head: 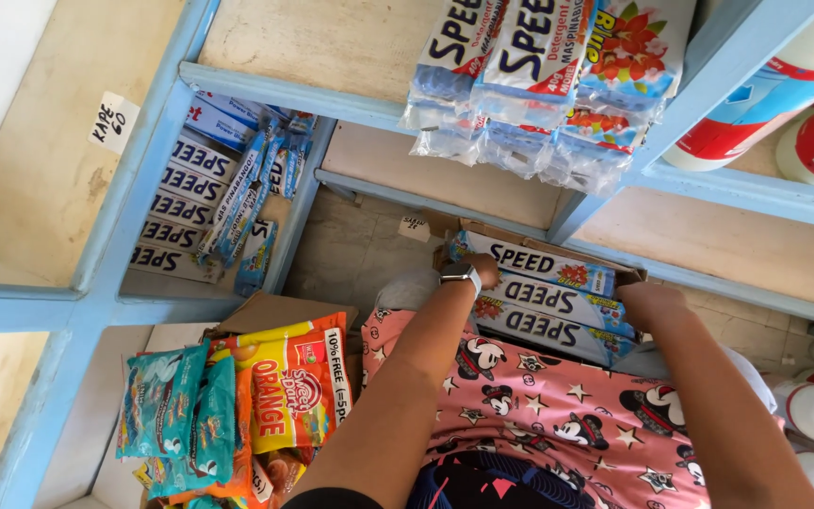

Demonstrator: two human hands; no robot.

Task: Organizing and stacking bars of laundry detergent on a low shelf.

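Head view, looking down past blue-painted wooden shelves (pixel 284 94) to a tiled floor. Left hand (pixel 484 269), with a grey-strapped watch (pixel 461 275) at the wrist, reaching into an open brown cardboard box (pixel 629 275) and closed over the near end of the top long blue-and-white detergent bar pack (pixel 539 261); fingers hidden behind the pack, so the exact grip cannot be told. Right hand (pixel 650 303) laid against the far end of the same stack, fingers curled over the packs, seemingly steadying them from the other side. Three such packs lying flat, one against the next, inside the box, which sits on the floor just below the lowest shelf. Pink patterned cloth (pixel 539 396) over the knees beneath both forearms. To the left, more blue-and-white packs stacked in a shelf compartment (pixel 181 212); nearer, an orange drink-powder sachet bundle (pixel 299 386) beside teal snack packets (pixel 167 401). Above, clear-wrapped detergent sachets (pixel 539 94) overhanging a shelf edge.
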